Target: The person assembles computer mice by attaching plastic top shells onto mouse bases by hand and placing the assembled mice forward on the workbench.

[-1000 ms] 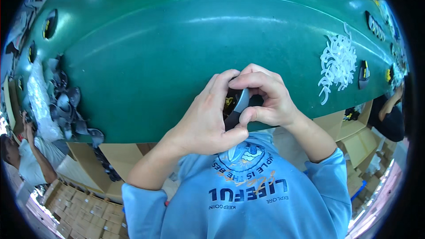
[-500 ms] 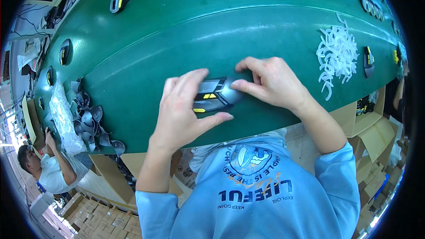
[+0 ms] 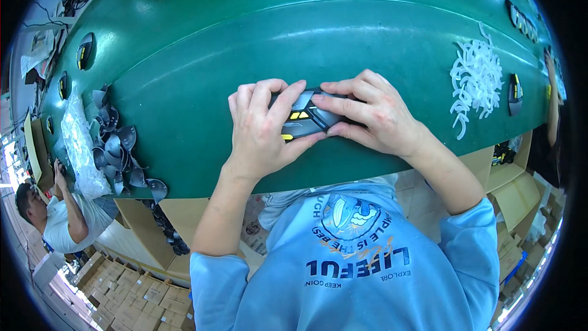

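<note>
Between my two hands lies a black and grey computer mouse [image 3: 304, 126] with yellow accents, on the green tabletop, its length running left to right. My left hand [image 3: 260, 124] is closed around its left end, fingers over the far side and thumb along the near side. At the other end my right hand [image 3: 381, 114] grips the mouse, fingers on its top and far edge, thumb against the near edge. The hands cover both ends, so only the middle of the mouse shows.
Curved grey shells [image 3: 116, 147] are heaped at the left beside a clear plastic bag [image 3: 82, 144]. On the right lies a pile of translucent curved strips [image 3: 476, 83], with another mouse [image 3: 514, 94] beside it. A co-worker [image 3: 67, 217] sits at far left. Cardboard boxes [image 3: 144, 233] stand below the edge.
My right hand has moved from a loose touch at the mouse's right end to a closer grip. My left fingers and thumb have drawn in around it. The whole view has shifted slightly.
</note>
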The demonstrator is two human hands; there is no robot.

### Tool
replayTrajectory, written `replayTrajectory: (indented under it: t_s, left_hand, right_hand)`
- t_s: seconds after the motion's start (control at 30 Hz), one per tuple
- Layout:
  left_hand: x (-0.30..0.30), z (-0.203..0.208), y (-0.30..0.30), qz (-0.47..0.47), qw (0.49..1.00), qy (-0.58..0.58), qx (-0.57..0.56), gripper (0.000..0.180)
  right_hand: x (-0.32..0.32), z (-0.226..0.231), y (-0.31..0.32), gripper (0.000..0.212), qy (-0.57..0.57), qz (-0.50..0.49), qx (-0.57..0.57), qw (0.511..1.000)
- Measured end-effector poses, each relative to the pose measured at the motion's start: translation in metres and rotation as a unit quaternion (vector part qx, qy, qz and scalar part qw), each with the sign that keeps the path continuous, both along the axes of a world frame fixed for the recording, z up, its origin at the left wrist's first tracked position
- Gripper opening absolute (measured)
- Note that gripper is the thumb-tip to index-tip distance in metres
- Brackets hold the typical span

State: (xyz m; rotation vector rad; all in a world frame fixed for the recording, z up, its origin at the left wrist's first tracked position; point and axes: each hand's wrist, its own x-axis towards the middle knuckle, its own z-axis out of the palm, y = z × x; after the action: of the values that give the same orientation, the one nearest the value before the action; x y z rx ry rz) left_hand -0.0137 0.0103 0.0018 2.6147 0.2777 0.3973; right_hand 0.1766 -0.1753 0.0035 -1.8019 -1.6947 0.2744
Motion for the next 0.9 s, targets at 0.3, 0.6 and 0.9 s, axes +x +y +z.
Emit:
replayTrajectory:
  t_s: [0.3,0.6,0.9]
  left_hand:
    - [-0.009,0.011,0.017,-0.047,0.998,0.02,-0.028,0.08]
    - [0.105,0.004,0.156,0.198,0.957,-0.097,0.189,0.078]
    - [0.06,-0.022,0.403,0.358,0.929,0.029,0.091,0.081]
  right_hand:
    - [0.001,0.003,0.012,0.06,0.015,0.017,0.021,1.0]
    - [0.013,0.005,-0.022,0.05,0.182,-0.172,0.07,0.965]
    - [0.056,0.063,-0.12,0.016,-0.014,-0.231,0.075,0.97]
